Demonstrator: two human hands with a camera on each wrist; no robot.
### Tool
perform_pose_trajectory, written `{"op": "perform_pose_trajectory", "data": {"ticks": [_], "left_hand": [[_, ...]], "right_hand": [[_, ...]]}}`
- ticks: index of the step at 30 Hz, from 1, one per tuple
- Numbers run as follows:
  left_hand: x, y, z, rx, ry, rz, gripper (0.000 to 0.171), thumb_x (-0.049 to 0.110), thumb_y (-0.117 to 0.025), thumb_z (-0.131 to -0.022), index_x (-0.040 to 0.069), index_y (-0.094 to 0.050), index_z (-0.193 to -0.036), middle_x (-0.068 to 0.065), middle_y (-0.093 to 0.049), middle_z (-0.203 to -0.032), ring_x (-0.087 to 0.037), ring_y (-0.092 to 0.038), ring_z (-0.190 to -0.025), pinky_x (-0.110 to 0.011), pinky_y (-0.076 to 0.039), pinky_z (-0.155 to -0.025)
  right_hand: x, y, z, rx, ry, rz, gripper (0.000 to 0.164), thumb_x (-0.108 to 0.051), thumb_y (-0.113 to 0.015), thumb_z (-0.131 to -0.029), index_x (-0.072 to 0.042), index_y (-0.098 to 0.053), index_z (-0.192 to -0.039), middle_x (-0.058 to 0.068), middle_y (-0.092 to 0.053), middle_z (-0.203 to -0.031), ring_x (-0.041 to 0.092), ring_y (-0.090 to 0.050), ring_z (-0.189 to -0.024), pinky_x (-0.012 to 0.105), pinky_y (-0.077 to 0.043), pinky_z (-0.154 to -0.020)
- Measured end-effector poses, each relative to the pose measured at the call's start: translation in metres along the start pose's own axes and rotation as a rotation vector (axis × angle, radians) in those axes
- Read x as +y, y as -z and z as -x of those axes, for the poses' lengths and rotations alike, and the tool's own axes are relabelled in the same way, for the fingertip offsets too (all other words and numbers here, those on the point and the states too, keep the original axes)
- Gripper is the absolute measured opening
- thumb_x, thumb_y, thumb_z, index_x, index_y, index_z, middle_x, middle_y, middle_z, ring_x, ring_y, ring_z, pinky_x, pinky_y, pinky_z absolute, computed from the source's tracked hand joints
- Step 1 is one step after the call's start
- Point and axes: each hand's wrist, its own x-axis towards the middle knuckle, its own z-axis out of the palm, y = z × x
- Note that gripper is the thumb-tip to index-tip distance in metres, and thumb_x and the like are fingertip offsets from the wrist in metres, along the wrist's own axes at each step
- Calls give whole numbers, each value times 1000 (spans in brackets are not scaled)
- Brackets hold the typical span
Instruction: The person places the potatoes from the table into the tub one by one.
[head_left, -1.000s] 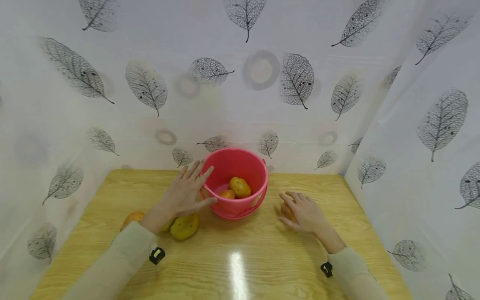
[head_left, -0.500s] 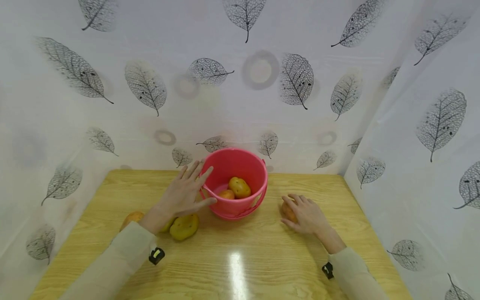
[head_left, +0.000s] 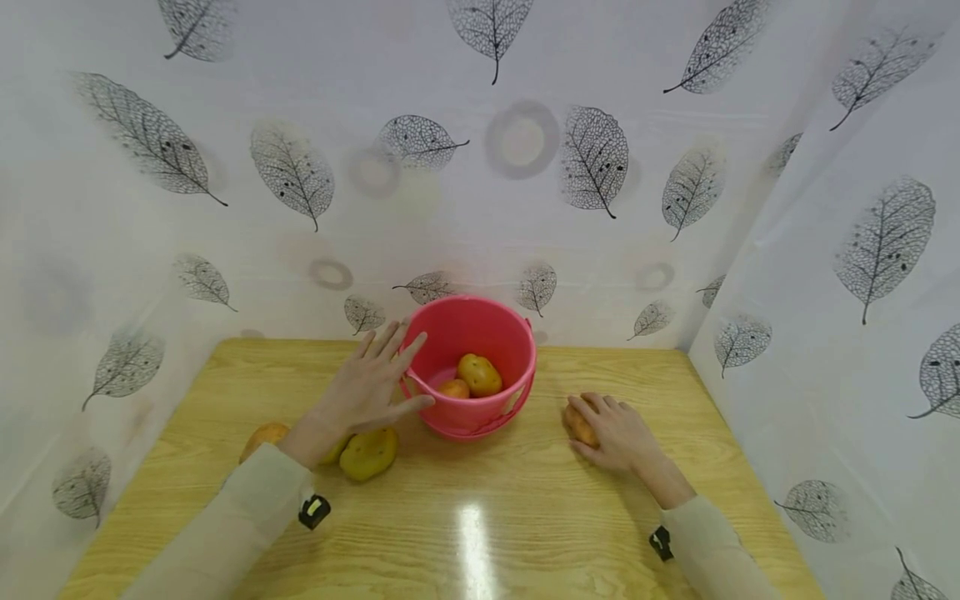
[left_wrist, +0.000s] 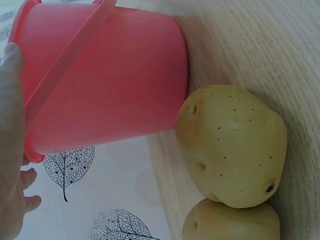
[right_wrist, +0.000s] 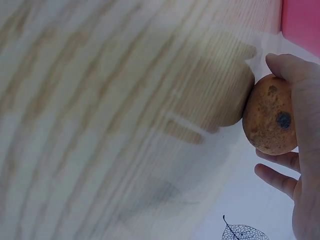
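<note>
Closest to me are two soft, pale sleeves (head_left: 225, 529), lying over a shiny surface (head_left: 540, 525) with wavy wood lines. On my left, a fat, lumpy yellow potato (left_wrist: 232, 145), smooth with dark specks and little dents, touches another yellow potato (left_wrist: 232, 225). A rounder orange one (head_left: 264, 440) peeks out past my left wrist. My right hand (head_left: 617, 432) curls its thumb and fingers round a bumpy brown potato (right_wrist: 270, 115) with a black patch, down on the surface. My left hand (head_left: 360, 392) is spread wide, fingers straight, by the rim of a smooth pink bucket (head_left: 457, 417). Two potatoes (head_left: 480, 375) sit inside it. Behind hangs a white sheet (head_left: 480, 225) with lacy black leaves.
</note>
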Motion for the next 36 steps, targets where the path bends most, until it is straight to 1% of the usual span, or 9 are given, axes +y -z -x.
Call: {"op": "perform_pose_trajectory", "data": {"ticks": [4,10,16,24,30,36], "left_hand": [[0,0,-1,6,-2,1,97,69,-55,-96,12,-27,-168,-17,-14,-178,-42,-18,-165,-61,-18,-135],[0,-1,-1,7,-4,-3,96,69,-54,-97,11,-27,-168,-18,-15,-178,-43,-20,-164,-62,-19,-134],[0,-1,-1,13,-4,-7,95,68,-55,-97,11,-28,-168,-19,-16,-178,-44,-21,-164,-62,-20,-134],[2,1,-1,3,3,-5,96,68,-56,-96,11,-27,-168,-18,-15,-178,-43,-19,-165,-61,-19,-134],[2,0,-1,5,4,1,96,68,-57,-96,11,-28,-168,-19,-16,-178,-43,-19,-164,-61,-17,-135],[0,-2,-1,10,1,-7,96,68,-56,-96,11,-28,-168,-19,-17,-178,-44,-21,-164,-62,-19,-134]], "right_hand": [[3,1,1,-24,-1,11,76,-54,-74,-92,-11,-56,-151,15,-63,-140,38,-68,-117,55,-62,-91],[9,1,2,-19,16,41,75,-54,-76,-89,-11,-58,-149,14,-65,-136,36,-70,-113,54,-63,-90],[12,3,1,-25,24,37,75,-54,-77,-89,-10,-60,-147,15,-66,-133,36,-70,-112,54,-62,-91],[14,6,0,-31,43,47,73,-54,-76,-89,-11,-61,-146,14,-66,-131,34,-70,-110,52,-64,-87],[14,10,-2,-3,63,39,74,-53,-79,-86,-10,-62,-144,14,-66,-130,35,-71,-107,53,-64,-85],[13,14,-5,12,75,7,73,-53,-79,-86,-11,-63,-144,13,-67,-131,35,-71,-108,53,-63,-88]]}}
